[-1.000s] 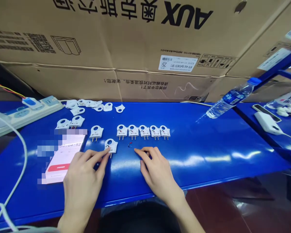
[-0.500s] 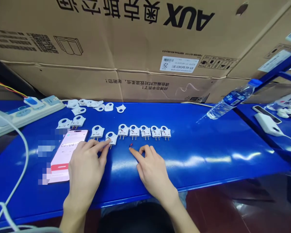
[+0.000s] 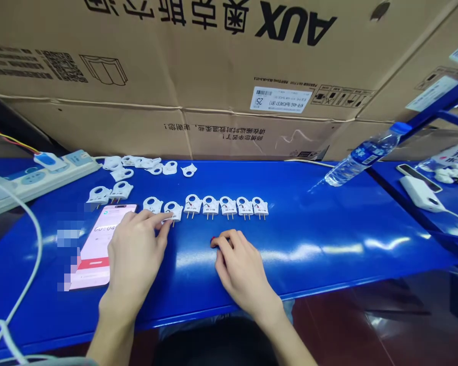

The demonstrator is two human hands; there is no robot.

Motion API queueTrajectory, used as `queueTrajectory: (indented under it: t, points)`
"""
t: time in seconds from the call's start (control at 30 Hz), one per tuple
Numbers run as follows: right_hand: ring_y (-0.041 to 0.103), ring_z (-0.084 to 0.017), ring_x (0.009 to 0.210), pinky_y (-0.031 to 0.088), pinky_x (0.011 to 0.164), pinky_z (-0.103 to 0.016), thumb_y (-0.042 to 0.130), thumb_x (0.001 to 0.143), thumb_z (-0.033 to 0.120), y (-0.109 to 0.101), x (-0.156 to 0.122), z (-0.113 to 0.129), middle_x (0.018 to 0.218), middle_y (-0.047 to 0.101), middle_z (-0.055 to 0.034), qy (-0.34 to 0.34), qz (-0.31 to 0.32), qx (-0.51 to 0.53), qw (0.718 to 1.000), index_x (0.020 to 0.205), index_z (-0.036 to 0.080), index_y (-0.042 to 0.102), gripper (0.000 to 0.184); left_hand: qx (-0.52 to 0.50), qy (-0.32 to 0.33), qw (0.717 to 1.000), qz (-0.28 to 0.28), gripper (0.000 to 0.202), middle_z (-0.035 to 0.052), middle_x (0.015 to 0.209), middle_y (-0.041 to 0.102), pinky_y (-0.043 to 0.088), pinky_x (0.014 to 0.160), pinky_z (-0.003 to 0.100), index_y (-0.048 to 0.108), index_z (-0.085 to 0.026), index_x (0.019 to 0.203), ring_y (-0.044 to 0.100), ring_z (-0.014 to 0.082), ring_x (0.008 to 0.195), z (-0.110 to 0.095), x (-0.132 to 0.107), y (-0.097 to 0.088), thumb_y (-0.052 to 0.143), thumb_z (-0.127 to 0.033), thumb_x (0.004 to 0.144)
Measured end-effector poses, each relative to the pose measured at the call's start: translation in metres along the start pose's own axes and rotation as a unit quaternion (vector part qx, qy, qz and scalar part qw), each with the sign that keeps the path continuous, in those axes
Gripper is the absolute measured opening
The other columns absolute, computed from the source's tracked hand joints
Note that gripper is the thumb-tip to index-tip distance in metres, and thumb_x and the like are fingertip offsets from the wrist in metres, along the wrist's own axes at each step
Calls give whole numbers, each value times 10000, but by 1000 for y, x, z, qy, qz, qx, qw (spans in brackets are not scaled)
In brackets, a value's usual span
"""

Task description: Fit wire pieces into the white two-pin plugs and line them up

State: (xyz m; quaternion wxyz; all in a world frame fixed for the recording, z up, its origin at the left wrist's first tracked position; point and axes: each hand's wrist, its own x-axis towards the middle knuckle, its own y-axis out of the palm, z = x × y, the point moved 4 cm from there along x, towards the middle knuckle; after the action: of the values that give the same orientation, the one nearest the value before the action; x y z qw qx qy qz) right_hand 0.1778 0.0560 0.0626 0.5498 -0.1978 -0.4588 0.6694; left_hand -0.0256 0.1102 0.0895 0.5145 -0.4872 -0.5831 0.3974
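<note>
Left grip (image 3: 134, 256) is pressing narrow on a white plastic two-pin plug (image 3: 173, 210), second in the row across the middle of the blue table (image 3: 320, 239); right grip (image 3: 238, 269) is curling tightly over a tiny red-tipped wire (image 3: 212, 239), just below the row.

left hand (image 3: 135, 254) touches a white plug (image 3: 173, 210).

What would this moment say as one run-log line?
left hand: fingers on white two-pin plug | right hand: fingertips at small red piece | surface: blue workbench
</note>
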Motion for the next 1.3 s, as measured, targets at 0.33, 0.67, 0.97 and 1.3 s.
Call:
queueTrajectory:
  t: [0.33,0.67,0.97,1.3]
  points:
    - [610,-251,1025,553,838,-403,503,1042,185,-2,0,2,1161,664,-93,-6,14,-11,1000,1387,206,575,353,26,13,1000,-5,446,130,978,741,470,810,452,778,-192,1139,621,356,955,-5,11,2,381,-351,1014]
    - [635,-227,992,523,767,-343,461,1015,56,-2,-4,-2,1100,684,-71,12,-12,25,1000,1223,211,653,323,8,-16,1000,-10,467,108,1007,729,453,779,416,674,-168,1324,642,345,966,-1,11,-3,419,-407,1013]
    - [648,-200,965,504,733,-306,513,1023,117,-6,-2,-5,1079,664,-56,32,-31,49,998,1061,230,668,195,17,-74,997,-20,545,194,1054,675,489,779,488,681,-146,1296,631,407,1031,13,-8,-5,281,-409,1037]
    - [615,-199,904,488,791,-332,453,1069,161,-8,-2,-2,995,696,-26,36,-24,63,997,1086,232,623,185,-18,-111,993,-18,384,128,1048,697,460,720,433,676,-233,1123,635,373,1008,15,-38,-12,422,-486,988]
